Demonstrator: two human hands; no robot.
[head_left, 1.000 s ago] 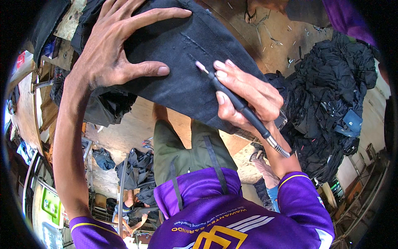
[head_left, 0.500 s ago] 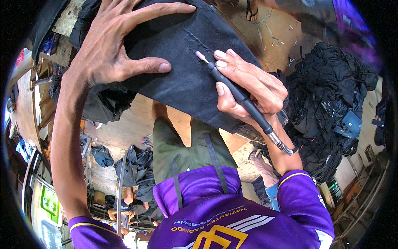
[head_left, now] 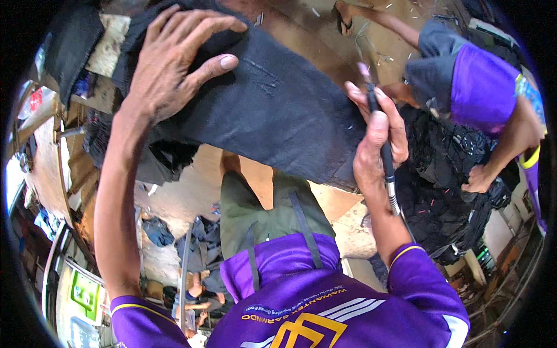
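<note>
Black denim, apparently part of a garment, is spread before me over a support that it mostly hides. A few frayed, lighter scuff marks show on its upper part. My left hand lies on the far left of the cloth, fingers and thumb stretched out, gripping nothing. At the cloth's right end, my right hand is wrapped round a black pen-shaped rotary grinder. Its pinkish tip points away from me, off the fabric and blurred. A spring-sleeved cable runs from its lower end along my forearm.
A big heap of black garments lies on the right. Beyond it a co-worker in a purple top bends over, one hand on the heap. More dark cloth lies lower left, near a green tray.
My right hand has lifted the grinder from beside the scuff marks and moved right, turning it upright. My left hand has shifted slightly. The co-worker has come further into view.
</note>
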